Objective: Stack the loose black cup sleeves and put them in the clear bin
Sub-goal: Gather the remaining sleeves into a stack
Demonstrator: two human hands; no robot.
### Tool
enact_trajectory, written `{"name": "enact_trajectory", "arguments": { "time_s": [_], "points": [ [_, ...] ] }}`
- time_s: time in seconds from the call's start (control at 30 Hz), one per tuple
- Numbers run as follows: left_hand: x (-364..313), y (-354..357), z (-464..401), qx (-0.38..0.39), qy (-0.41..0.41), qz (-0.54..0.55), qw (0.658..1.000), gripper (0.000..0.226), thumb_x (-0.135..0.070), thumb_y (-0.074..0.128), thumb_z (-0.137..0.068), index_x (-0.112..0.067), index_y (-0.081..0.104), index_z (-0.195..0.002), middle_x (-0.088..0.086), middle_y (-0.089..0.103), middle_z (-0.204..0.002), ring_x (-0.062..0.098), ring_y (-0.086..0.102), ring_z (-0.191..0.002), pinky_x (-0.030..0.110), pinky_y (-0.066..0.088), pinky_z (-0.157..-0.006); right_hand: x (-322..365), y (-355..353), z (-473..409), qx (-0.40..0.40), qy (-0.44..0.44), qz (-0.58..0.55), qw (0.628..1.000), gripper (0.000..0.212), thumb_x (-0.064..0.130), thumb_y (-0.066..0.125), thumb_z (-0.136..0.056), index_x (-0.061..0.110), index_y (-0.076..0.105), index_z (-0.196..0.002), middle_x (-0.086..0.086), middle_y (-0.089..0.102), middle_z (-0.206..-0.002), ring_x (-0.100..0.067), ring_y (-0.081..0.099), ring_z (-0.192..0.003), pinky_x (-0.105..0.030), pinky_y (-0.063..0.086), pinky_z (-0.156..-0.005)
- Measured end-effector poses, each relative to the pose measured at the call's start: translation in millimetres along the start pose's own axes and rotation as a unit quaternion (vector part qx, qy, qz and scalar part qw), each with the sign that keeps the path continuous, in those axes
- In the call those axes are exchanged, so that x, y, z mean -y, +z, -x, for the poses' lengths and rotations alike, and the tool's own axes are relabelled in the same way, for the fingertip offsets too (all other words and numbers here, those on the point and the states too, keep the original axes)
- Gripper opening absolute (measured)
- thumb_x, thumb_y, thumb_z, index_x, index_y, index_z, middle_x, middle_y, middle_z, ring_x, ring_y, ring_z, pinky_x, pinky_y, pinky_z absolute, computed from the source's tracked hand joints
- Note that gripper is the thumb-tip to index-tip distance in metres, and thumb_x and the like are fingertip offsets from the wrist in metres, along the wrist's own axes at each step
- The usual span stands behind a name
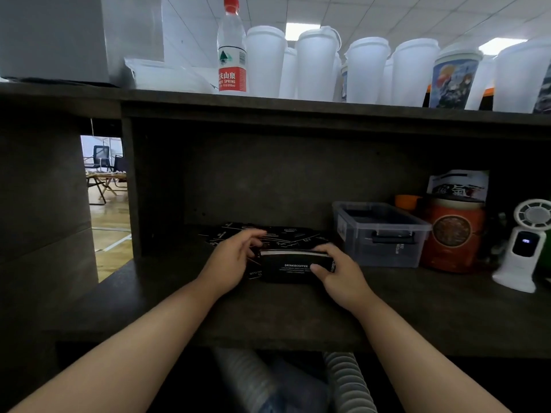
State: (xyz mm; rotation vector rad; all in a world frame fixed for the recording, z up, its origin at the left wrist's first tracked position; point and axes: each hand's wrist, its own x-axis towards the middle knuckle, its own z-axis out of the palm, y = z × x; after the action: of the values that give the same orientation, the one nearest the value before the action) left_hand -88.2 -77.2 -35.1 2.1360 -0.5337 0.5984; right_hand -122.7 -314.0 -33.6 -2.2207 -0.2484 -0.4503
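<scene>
Two bare forearms enter from the lower edge and reach forward over the dark desk surface.

Right hand: it grips a stack of black cup sleeves at the stack's right end. The thumb lies across the front face and the fingers curl over the top edge. The stack stands on its long edge on the desk, with the white lettering "DRINK&COFFEE" facing the camera.

Left hand: it sits at the left end of the same stack, fingers loosely spread and slightly bent. The fingertips reach over the loose black sleeves lying flat on the desk. Whether the fingertips touch a sleeve or the stack cannot be determined; no closed grip is visible.

Loose sleeves: these lie scattered and overlapping just beyond both hands, toward the back panel of the recess.

Clear bin: it stands on the desk just to the right of the right hand and slightly beyond it, not touching the hand. Its top is uncovered. At least one dark sleeve with white print shows through its front wall.

Beyond the bin, further right of the right hand, stand a red-brown canister and a small white fan.

On the shelf above both hands stand white lidded cups and a water bottle with a red cap.
</scene>
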Motion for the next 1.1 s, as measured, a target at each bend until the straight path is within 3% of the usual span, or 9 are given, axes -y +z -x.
{"name": "enact_trajectory", "arguments": {
  "time_s": [0.07,0.13,0.23,0.3,0.43,0.57,0.77,0.93,1.1],
  "points": [
    [3,1,-3,0.001,-0.023,-0.073,0.997,0.044,-0.019,0.041,-0.103,-0.03,0.039,-0.146,-0.004,0.053,-0.137,0.009,0.05,-0.12,0.028,0.041,-0.103,2,-3,0,-0.049,0.018,-0.038,0.998,0.019,0.019,0.06,-0.092,0.031,0.055,-0.106,0.012,0.059,-0.1,-0.013,0.057,-0.104,-0.031,0.045,-0.09],
    [0,6,-4,0.085,-0.032,-0.198,0.976,0.055,-0.04,0.04,-0.102,-0.032,0.021,-0.154,-0.005,0.032,-0.156,0.016,0.031,-0.14,0.037,0.029,-0.114,2,-8,1,-0.151,0.06,-0.096,0.982,0.017,0.017,0.058,-0.093,0.024,0.054,-0.108,0.008,0.057,-0.1,-0.017,0.057,-0.106,-0.029,0.043,-0.085],
    [-7,12,-6,0.197,-0.092,-0.29,0.932,0.06,-0.058,0.029,-0.099,-0.037,0.014,-0.154,-0.002,0.019,-0.161,0.02,0.012,-0.148,0.041,0.012,-0.118,2,-11,1,-0.231,0.134,-0.078,0.96,0.022,0.021,0.059,-0.094,0.016,0.055,-0.115,-0.004,0.06,-0.107,-0.024,0.057,-0.108,-0.032,0.045,-0.084],
    [-8,12,-7,0.194,-0.11,-0.31,0.924,0.059,-0.061,0.026,-0.098,-0.036,0.027,-0.152,0.0,0.031,-0.156,0.021,0.018,-0.145,0.041,0.013,-0.116,0,-8,1,-0.215,0.137,-0.032,0.967,0.024,0.022,0.06,-0.093,0.014,0.057,-0.115,-0.007,0.063,-0.111,-0.023,0.059,-0.105,-0.028,0.043,-0.079],
    [-6,10,-5,0.133,-0.071,-0.359,0.921,0.054,-0.061,0.028,-0.097,-0.035,0.047,-0.14,-0.002,0.049,-0.138,0.02,0.033,-0.131,0.039,0.023,-0.109,2,-5,1,-0.207,0.109,0.002,0.972,0.023,0.02,0.06,-0.093,0.013,0.058,-0.115,-0.005,0.065,-0.108,-0.016,0.058,-0.095,-0.024,0.041,-0.075],
    [-4,9,-2,0.089,-0.066,-0.35,0.93,0.057,-0.061,0.031,-0.096,-0.029,0.043,-0.141,-0.002,0.047,-0.139,0.02,0.033,-0.131,0.038,0.025,-0.108,4,-3,3,-0.189,0.095,0.035,0.977,0.025,0.022,0.058,-0.094,0.014,0.057,-0.117,-0.006,0.066,-0.108,-0.02,0.062,-0.101,-0.024,0.042,-0.072],
    [-4,9,-2,0.045,-0.087,-0.335,0.937,0.054,-0.049,0.035,-0.1,-0.026,0.031,-0.149,-0.003,0.031,-0.152,0.02,0.023,-0.14,0.04,0.021,-0.113,8,0,3,-0.077,0.016,0.046,0.996,0.023,0.026,0.061,-0.092,0.02,0.058,-0.114,0.011,0.057,-0.096,-0.003,0.052,-0.088,-0.009,0.037,-0.067],
    [-6,7,-4,0.156,-0.117,-0.334,0.922,0.046,-0.038,0.025,-0.102,-0.037,0.038,-0.146,-0.005,0.034,-0.155,0.02,0.018,-0.143,0.041,0.014,-0.113,6,-2,5,-0.15,0.004,0.051,0.987,0.023,0.025,0.064,-0.091,0.02,0.06,-0.113,0.013,0.056,-0.089,0.003,0.051,-0.075,-0.009,0.036,-0.062],
    [-8,6,-2,0.115,-0.163,-0.377,0.904,0.059,-0.062,0.032,-0.095,-0.034,0.036,-0.148,0.002,0.033,-0.151,0.027,0.022,-0.139,0.044,0.019,-0.112,2,-2,3,-0.158,0.03,0.051,0.986,0.028,0.027,0.064,-0.091,0.018,0.06,-0.117,0.01,0.058,-0.09,0.006,0.047,-0.068,-0.009,0.036,-0.058]
  ]
}}
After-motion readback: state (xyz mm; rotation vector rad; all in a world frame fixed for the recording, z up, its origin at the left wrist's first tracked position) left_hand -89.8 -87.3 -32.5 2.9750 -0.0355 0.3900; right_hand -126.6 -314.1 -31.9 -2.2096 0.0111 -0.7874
